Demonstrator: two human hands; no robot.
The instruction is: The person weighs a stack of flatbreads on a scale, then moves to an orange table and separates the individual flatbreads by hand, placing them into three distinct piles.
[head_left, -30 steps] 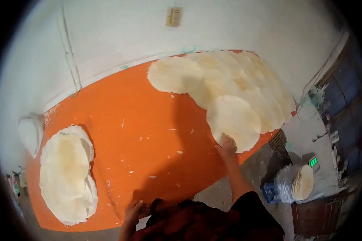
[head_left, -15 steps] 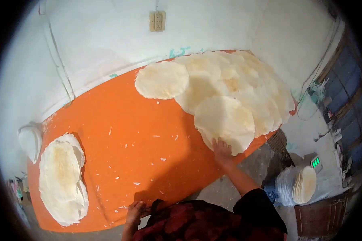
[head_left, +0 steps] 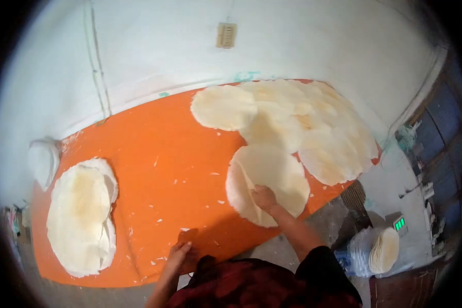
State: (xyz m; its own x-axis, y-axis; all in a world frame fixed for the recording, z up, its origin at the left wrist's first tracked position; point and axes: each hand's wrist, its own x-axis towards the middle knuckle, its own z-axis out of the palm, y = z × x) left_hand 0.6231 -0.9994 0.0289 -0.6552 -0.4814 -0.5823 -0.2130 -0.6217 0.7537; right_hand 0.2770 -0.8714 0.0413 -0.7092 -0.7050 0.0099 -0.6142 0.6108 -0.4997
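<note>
My right hand (head_left: 264, 198) is closed on a large, thin round flatbread (head_left: 282, 172), pinching a raised fold in its left half. This flatbread lies on the orange tabletop (head_left: 164, 190), in front of the overlapping spread of flatbreads (head_left: 333, 149). Close to my body, my left hand (head_left: 179, 254) is at the table's near edge with its fingers loosely stretched and nothing visible in them. Another pale flatbread (head_left: 223, 108) lies at the far left end of the spread.
On the table's left end is a pile of flatbreads (head_left: 79, 218). A stack of smaller rounds (head_left: 384, 250) stands on the right, beside clear plastic (head_left: 362, 251) and a device with a green display (head_left: 400, 224). Pale scraps dot the orange surface. A white wall (head_left: 154, 46) borders the far side.
My right hand has moved left and closed on the flatbread, which has shifted left and toward me, away from the spread. A fold has risen in it. The camera view has shifted slightly.
</note>
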